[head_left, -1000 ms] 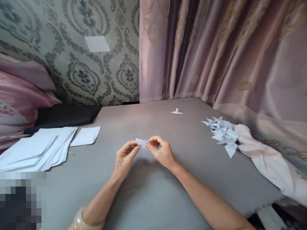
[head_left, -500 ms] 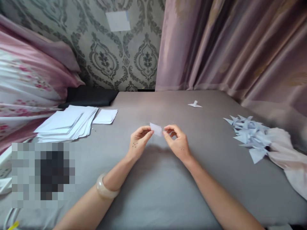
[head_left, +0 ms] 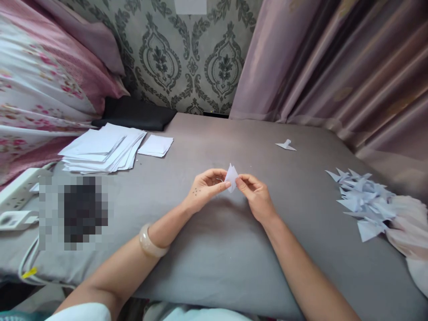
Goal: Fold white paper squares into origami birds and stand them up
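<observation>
From my remote seat, I have a small white folded-paper diamond (head_left: 231, 174) pinched between both hands: the left hand (head_left: 203, 188) grips its left side, thumb across the front, and the right hand (head_left: 259, 197) its right edge. Its long axis is nearly upright, split tips upward. Beneath the grip spreads smooth grey cloth (head_left: 214, 254); rightward, spiky white folded-paper shapes (head_left: 363, 196) lie heaped.

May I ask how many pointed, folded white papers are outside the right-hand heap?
2: one pointed paper between left hand and right hand, one winged paper farther back on grey cloth; others may be hidden.
</observation>
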The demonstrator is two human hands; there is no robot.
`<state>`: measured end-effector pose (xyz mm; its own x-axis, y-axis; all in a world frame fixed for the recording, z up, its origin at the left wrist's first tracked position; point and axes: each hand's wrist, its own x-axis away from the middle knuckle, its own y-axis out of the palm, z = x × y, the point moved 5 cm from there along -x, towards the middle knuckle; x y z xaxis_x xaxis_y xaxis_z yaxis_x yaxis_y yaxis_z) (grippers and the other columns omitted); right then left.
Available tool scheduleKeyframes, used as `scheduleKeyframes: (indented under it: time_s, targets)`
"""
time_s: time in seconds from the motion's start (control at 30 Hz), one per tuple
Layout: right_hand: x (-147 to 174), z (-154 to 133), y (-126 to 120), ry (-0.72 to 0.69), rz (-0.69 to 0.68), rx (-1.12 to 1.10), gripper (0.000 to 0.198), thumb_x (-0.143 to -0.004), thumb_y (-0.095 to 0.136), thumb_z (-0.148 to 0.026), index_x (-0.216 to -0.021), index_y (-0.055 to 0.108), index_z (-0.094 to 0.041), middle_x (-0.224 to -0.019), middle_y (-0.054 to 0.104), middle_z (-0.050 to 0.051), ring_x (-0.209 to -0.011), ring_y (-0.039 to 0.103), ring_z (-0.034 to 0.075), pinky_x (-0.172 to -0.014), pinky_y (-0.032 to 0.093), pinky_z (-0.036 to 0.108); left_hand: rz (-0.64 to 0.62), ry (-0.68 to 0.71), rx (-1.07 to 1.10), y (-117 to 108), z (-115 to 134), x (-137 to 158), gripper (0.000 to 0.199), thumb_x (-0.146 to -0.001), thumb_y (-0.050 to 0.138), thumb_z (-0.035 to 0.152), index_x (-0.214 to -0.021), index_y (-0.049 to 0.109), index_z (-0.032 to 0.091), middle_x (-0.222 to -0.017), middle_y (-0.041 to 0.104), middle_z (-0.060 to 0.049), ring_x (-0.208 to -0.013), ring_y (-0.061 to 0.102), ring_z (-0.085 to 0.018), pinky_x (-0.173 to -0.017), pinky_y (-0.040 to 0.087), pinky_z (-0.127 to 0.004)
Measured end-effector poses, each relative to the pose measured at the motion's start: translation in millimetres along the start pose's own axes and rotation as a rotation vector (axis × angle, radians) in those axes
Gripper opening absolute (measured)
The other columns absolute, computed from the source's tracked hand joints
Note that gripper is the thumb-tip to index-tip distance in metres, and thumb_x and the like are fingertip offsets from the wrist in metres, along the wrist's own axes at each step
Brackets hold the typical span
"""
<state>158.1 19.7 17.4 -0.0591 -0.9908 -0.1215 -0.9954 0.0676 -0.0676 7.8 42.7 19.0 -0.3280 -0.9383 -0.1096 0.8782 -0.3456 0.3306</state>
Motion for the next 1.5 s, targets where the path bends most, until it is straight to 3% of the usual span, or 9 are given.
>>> scheduleKeyframes:
  time_s: [0.33, 0.6, 0.8, 1.03, 1.3, 1.5]
  targets:
    - [0.4, 8.0, 6.5, 0.198, -0.204, -0.369, 0.017, -0.081, 0.065, -0.041, -0.084, 0.070, -0.025, -0.081, 0.067, 0.001, -0.076, 0.058, 0.015, -0.075, 0.045, 0.031, -0.113, -0.074, 0.122, 0.9, -3.6, -0.6, 0.020, -0.070, 0.078, 0.023, -0.088, 0.071, 0.017, -0.085, 0.070, -0.004, -0.079, 0.065, -0.015, -0.078, 0.051, -0.032]
    - [2.5, 3.2, 10.3, 0.199, -0.305, -0.424, 0.017, -0.085, 0.061, -0.042, -0.086, 0.069, -0.027, -0.083, 0.069, 0.001, -0.081, 0.061, 0.016, -0.076, 0.043, 0.031, -0.119, -0.098, 0.183, 3.4, 0.9, -1.5, 0.017, -0.071, 0.077, 0.022, -0.086, 0.072, 0.015, -0.076, 0.068, -0.002, -0.065, 0.058, -0.009, -0.069, 0.046, -0.026]
    - [1.9, -1.5, 8.0, 0.110, -0.173, -0.194, 0.015, -0.083, 0.064, -0.039, -0.085, 0.068, -0.025, -0.081, 0.070, 0.000, -0.078, 0.062, 0.015, -0.077, 0.044, 0.029, -0.021, -0.061, 0.114, -1.8, -3.1, -3.5, 0.018, -0.072, 0.076, 0.025, -0.085, 0.070, 0.015, -0.077, 0.067, -0.002, -0.067, 0.057, -0.009, -0.066, 0.045, -0.023]
    - [4.2, -6.5, 4.5, 0.031, -0.054, 0.016, 0.017, -0.079, 0.066, -0.037, -0.084, 0.066, -0.021, -0.078, 0.068, 0.002, -0.072, 0.061, 0.015, -0.072, 0.047, 0.030, -0.044, -0.100, 0.095, -2.7, -8.8, -3.2, 0.020, -0.071, 0.076, 0.027, -0.084, 0.068, 0.014, -0.077, 0.065, -0.002, -0.068, 0.057, -0.009, -0.067, 0.045, -0.023]
    - [6.9, -17.9, 4.0, -0.134, -0.054, 0.238, 0.008, -0.081, 0.061, -0.027, -0.082, 0.063, -0.020, -0.077, 0.064, 0.002, -0.072, 0.058, 0.015, -0.073, 0.046, 0.029, -0.097, -0.102, 0.069, 1.1, -9.3, -2.3, 0.021, -0.072, 0.076, 0.025, -0.088, 0.069, 0.014, -0.082, 0.066, -0.003, -0.072, 0.058, -0.010, -0.070, 0.045, -0.024]
    - [7.3, -22.9, 7.2, -0.143, -0.122, 0.200, 0.008, -0.083, 0.059, -0.026, -0.084, 0.064, -0.020, -0.079, 0.062, 0.001, -0.072, 0.057, 0.013, -0.073, 0.046, 0.028, -0.139, -0.072, 0.060, 2.0, -6.0, 0.0, 0.030, -0.075, 0.074, 0.021, -0.103, 0.067, 0.019, -0.100, 0.066, -0.004, -0.090, 0.062, -0.014, -0.085, 0.047, -0.029]
